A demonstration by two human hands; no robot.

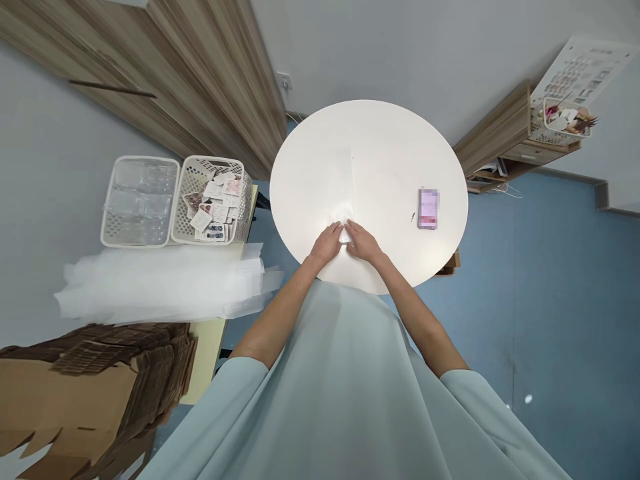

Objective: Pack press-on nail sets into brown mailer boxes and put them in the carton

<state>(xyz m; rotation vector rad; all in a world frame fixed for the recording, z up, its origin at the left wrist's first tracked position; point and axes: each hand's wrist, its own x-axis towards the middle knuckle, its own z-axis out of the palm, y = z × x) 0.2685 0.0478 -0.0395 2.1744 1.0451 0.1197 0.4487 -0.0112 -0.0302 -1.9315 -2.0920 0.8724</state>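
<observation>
A thin white sheet (340,180) lies flat on the white round table (400,133), its straight right edge just visible. At its near end sits a small, whitish, see-through packet (345,235). My left hand (327,243) grips the packet's left side, fingers bent inward. From the right, my right hand (363,241) closes on the other side, the fingertips of both hands almost meeting at the top. What is inside the packet is too small and partly covered to make out.
On the table's right lies a blurred purple box (429,209). To the left are a basket of clear plastic boxes (143,193), a basket of printed cards (215,210), stacked white sheets (165,283) and flattened cardboard boxes (65,400). A wooden cabinet (500,140) stands at right.
</observation>
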